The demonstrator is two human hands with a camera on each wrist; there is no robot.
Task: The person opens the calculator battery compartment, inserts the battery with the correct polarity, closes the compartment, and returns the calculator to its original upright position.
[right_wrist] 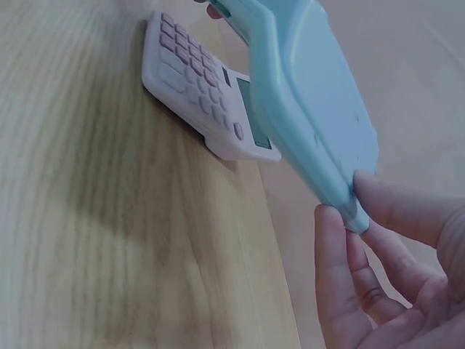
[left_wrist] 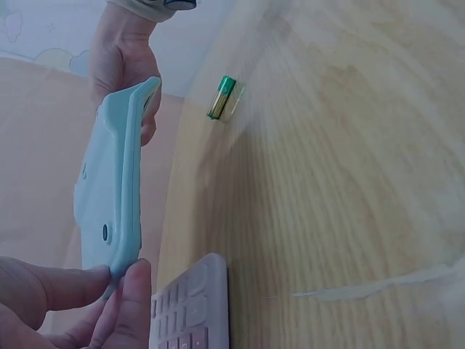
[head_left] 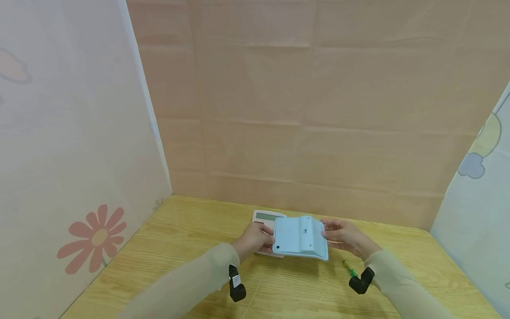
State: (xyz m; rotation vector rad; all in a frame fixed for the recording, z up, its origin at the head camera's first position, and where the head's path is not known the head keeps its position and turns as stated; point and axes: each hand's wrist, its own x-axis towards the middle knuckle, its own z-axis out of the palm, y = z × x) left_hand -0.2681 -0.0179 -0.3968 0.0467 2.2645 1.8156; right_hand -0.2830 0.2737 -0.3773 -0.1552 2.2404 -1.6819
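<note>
A light-blue calculator (head_left: 295, 237) is held above the table between both hands, its back with a raised ridge turned up toward the head camera. My left hand (head_left: 254, 240) pinches one end, thumb on the back and fingers underneath, as the left wrist view shows. At the opposite end, my right hand (head_left: 347, 238) pinches the edge between thumb and fingers. Partly hidden behind the blue one, a pale pink calculator (right_wrist: 190, 76) lies on the table with its keys and display facing up.
A green and gold battery (left_wrist: 222, 98) with clear wrap beside it lies on the wooden table (head_left: 199, 230), near my right wrist in the head view. A brown-papered wall (head_left: 255, 110) rises behind the table, and patterned white panels (head_left: 79, 146) flank it.
</note>
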